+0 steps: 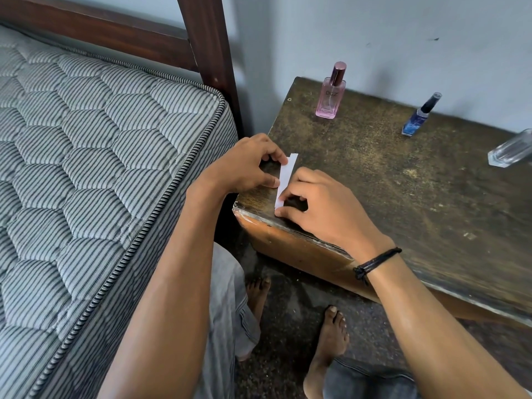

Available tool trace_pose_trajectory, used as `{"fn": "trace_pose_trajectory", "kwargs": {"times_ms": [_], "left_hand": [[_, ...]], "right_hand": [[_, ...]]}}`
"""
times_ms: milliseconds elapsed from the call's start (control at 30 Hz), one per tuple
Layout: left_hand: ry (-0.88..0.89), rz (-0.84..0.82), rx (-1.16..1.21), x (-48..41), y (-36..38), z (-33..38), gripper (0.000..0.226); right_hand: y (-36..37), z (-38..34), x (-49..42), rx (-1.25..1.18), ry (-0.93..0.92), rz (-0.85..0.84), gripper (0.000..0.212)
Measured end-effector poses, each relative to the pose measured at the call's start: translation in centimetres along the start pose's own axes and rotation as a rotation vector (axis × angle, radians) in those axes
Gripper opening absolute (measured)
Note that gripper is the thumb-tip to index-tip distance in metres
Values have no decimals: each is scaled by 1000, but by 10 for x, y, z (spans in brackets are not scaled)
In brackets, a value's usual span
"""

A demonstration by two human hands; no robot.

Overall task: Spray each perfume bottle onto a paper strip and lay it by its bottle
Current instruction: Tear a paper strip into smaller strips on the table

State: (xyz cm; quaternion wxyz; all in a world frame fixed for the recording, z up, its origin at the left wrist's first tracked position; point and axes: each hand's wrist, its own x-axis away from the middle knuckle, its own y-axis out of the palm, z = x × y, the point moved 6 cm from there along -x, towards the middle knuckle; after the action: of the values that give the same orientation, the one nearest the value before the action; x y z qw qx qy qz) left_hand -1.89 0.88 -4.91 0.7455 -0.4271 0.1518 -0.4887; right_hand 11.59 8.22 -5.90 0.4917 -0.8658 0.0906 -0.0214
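A white paper strip [286,175] lies near the left front corner of the worn wooden table [403,180]. My left hand [247,165] pinches its left edge with fingertip and thumb. My right hand [319,208] pinches its lower end between thumb and forefinger. A pink perfume bottle [330,95] with a rose cap stands upright at the back. To its right stands a small blue bottle [418,118] with a clear cap. A clear glass bottle [511,151] shows at the right edge, partly cut off.
A striped quilted mattress [86,156] on a dark wooden bed frame [201,38] sits close to the table's left side. A pale wall [403,38] backs the table. My bare feet [328,341] stand on the dark floor below.
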Motion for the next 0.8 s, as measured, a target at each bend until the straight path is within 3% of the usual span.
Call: {"fn": "trace_pose_trajectory", "kwargs": {"times_ms": [167,433,800], "left_hand": [[-3,2,-2,1,0,1,43],[6,10,-5,0,0,1,43],[21,6,-17,0,-1,3,45]], "right_hand": [[0,-7,3,-5,-52,14,21],[-1,-1,-1,-222,54,102,7],[-5,26,-2,-762,362,136,3]]}}
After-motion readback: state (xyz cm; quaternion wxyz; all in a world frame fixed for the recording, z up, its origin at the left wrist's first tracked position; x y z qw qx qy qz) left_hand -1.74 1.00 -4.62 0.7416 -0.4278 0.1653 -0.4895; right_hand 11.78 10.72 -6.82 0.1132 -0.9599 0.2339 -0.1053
